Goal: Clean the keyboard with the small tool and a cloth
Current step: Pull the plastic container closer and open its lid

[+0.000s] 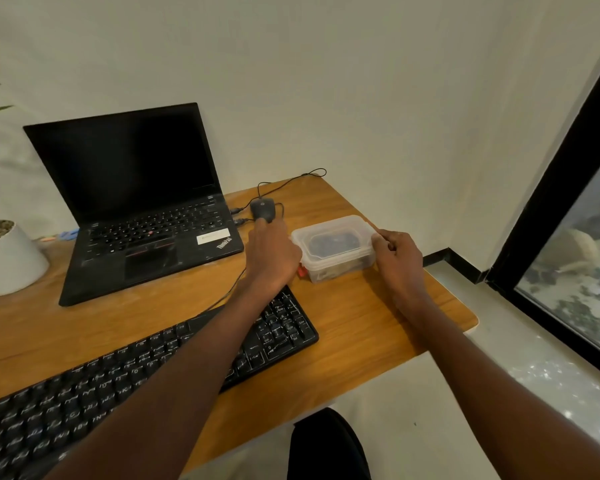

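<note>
Wooden desk (pixel 361 327) by a white wall; the keyboard (pixel 125 379) lies at seven o'clock, both hands gripping a light, slick plastic box (pixel 333 247) – left hand (pixel 274 254), right hand (pixel 400 259) – best held by its side walls

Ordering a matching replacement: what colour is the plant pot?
White, plain; the plant pot shows best in the head view.

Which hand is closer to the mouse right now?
Left. The left hand sits just in front of the mouse, fingertips at its near edge, beside the plastic container. The right hand is on the container's far side.
</note>
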`<state>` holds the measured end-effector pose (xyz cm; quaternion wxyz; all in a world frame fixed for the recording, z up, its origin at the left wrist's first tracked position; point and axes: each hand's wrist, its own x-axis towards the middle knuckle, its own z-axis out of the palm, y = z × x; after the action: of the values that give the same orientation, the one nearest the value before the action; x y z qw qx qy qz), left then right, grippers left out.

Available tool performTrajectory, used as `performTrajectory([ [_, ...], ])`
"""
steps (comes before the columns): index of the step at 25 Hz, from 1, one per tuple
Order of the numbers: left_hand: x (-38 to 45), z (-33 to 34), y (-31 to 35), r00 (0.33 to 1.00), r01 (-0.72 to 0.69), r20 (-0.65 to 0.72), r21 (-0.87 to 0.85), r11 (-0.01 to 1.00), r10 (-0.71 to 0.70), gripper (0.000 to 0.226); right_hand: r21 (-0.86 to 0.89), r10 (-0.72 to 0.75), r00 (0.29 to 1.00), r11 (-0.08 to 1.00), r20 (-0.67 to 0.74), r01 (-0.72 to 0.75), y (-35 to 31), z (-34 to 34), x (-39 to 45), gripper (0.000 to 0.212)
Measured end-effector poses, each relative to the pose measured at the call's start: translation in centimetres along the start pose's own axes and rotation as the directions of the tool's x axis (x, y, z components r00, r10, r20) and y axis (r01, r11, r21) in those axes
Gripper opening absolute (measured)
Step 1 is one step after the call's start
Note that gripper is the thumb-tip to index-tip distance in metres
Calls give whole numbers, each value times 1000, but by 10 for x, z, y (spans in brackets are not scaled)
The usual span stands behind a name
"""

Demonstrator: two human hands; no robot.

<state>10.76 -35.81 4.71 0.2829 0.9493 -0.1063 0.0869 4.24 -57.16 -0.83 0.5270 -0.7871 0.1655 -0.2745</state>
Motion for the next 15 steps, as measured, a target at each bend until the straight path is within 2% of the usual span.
performTrajectory([
  [1, 4, 0, 2, 999, -23, 30, -63, 998, 25, 42, -7, 1, 1000, 1000, -9, -1, 0, 0, 0, 39],
  [2, 6, -1, 6, 989, -45, 133, -84, 995, 56, 64, -11, -4, 1000, 1000, -12, 4, 0, 1, 0, 38],
  [4, 8, 0, 13, 939, -115, 328, 26, 993, 100, 104, -19, -14, 1000, 1000, -10, 13, -1, 0, -1, 37],
  [6, 8, 4, 16, 908, -175, 403, 109, 979, 117, 116, -23, -13, 1000, 1000, -17, 12, -1, 0, -2, 37],
  [9, 5, 7, 19, 938, -193, 315, 116, 974, 148, 115, 8, -14, 999, 1000, -41, 14, -1, 0, 0, 36],
  [12, -4, 1, 27, 963, -244, 162, 180, 953, 216, 116, 67, -34, 994, 997, -103, 41, -3, -1, -2, 31],
  [15, -26, 0, 40, 936, -352, 21, 60, 934, 352, 124, 75, -125, 968, 987, -219, 144, -9, -5, -10, 24],
])
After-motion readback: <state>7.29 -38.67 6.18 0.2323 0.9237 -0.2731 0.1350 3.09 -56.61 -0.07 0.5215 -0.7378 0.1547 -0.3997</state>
